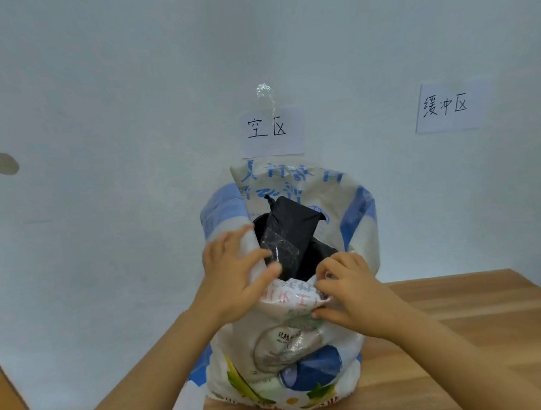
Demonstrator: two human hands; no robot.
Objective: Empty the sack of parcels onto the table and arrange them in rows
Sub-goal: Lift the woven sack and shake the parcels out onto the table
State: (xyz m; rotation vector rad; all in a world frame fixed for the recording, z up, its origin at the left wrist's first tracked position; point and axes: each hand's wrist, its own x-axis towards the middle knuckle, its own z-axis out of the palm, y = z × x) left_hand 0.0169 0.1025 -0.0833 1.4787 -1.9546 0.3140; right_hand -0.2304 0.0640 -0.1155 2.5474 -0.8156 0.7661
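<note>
A: How far along?

B: Barely begun. No parcel lying on the visible boards of the light-brown wooden table, no row started. Emptying and arranging both left to do, by the look of it.

A: And the sack, where?

B: Upright at the table's left edge, close before a pale wall. A white woven-plastic sack printed in blue, green and yellow, bulging low down, mouth open at the top.

A: Contents?

B: Visible only at the mouth. One flat black plastic-wrapped parcel, patched with clear tape, poking up slantwise above the near rim. More dark wrapping beneath; number impossible to tell.

A: Hands?

B: Both at the sack's mouth. Left hand wrapped over the left side of the rim, fingers curled onto the cloth just beside the black parcel. Right hand pinching the folded near edge between thumb and bent fingers. Neither holding a parcel, as far as can be seen.

A: Behind all that?

B: A handwritten white paper sign on the wall directly above the sack, under a clear plastic hook. A second paper sign well off to the right.

A: Handling?

B: Probably a floppy, bottom-heavy load. Likely to call for a firm hold low down for tipping, with plenty of bare tabletop to the right for the rows.
</note>
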